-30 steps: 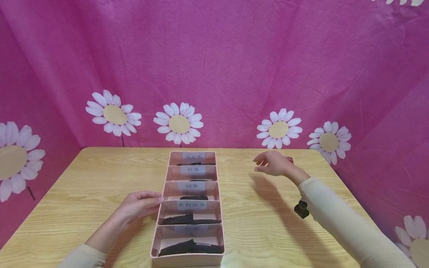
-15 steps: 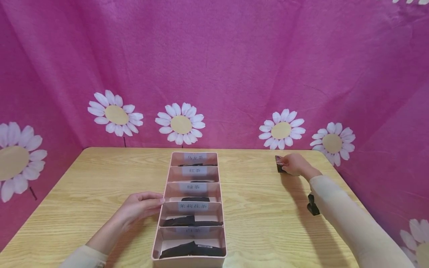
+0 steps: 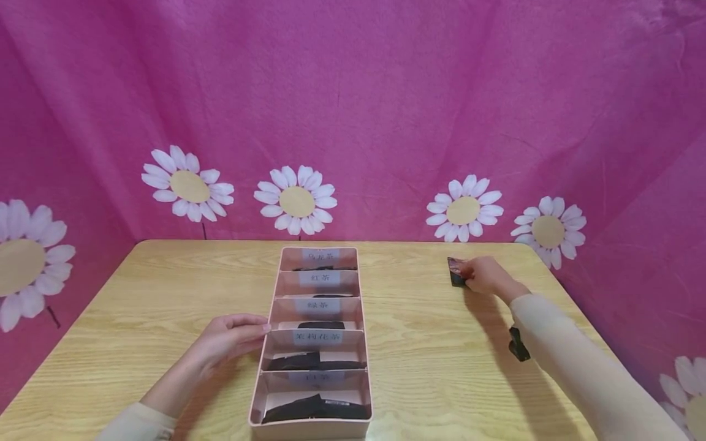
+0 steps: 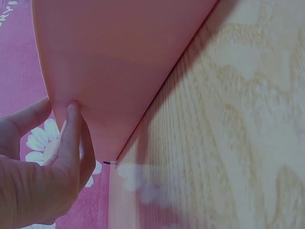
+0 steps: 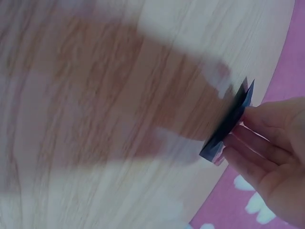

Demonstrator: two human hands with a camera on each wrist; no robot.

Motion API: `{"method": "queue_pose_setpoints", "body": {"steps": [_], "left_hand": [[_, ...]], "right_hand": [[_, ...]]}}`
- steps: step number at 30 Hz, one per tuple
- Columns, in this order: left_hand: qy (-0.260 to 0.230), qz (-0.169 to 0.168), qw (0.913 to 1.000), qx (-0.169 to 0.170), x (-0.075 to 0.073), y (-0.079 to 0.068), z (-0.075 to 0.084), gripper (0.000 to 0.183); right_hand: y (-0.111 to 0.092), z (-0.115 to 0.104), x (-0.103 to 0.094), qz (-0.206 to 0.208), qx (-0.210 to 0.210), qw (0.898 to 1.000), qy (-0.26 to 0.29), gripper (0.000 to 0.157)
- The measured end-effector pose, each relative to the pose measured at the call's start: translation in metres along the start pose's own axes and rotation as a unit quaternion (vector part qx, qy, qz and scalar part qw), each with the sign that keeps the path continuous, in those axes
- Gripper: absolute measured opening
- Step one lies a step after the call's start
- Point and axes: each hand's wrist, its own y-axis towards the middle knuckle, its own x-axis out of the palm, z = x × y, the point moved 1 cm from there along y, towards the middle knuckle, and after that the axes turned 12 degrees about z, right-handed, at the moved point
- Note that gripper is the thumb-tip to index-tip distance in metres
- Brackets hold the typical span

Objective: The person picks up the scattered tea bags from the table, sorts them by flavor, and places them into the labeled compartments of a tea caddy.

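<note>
A pink divided box (image 3: 365, 343) stands on the table, with Chinese tea labels on its dividers and dark packets (image 3: 295, 407) lying in its compartments. My left hand (image 3: 234, 337) rests on the box's left side; in the left wrist view its fingertips (image 4: 73, 107) touch the outer wall and the thumb lies at the rim. At the table's far right, my right hand (image 3: 486, 274) pinches a small black-and-reddish tea packet (image 3: 455, 272). The right wrist view shows the packet (image 5: 228, 119) edge-on between thumb and fingers, close above the tabletop; whether it touches the table I cannot tell.
The wooden table (image 3: 182, 275) ends at a pink curtain (image 3: 353, 122) with printed daisies behind and at both sides. Bare tabletop lies between the box and my right arm. A small black device (image 3: 518, 344) sits under my right sleeve.
My right hand has moved right from mid-air to the far right of the table and now pinches the tea packet, which has shifted slightly left. The left hand and the box stay in place.
</note>
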Motion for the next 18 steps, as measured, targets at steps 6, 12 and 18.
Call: {"method": "queue_pose_setpoints", "body": {"steps": [6, 12, 18], "left_hand": [[0.001, -0.002, 1.0, 0.004, 0.0, 0.001, -0.001, 0.035], [-0.002, -0.007, 0.9999, 0.009, 0.0, 0.001, -0.001, 0.037], [0.005, -0.014, 0.9997, 0.019, -0.002, 0.002, 0.0, 0.036]], "right_hand": [[-0.004, -0.019, 0.0, -0.001, -0.043, 0.999, -0.002, 0.01], [-0.01, -0.041, -0.005, -0.023, -0.077, 0.997, 0.014, 0.01], [-0.012, -0.051, -0.015, -0.049, -0.113, 0.992, 0.03, 0.009]]}}
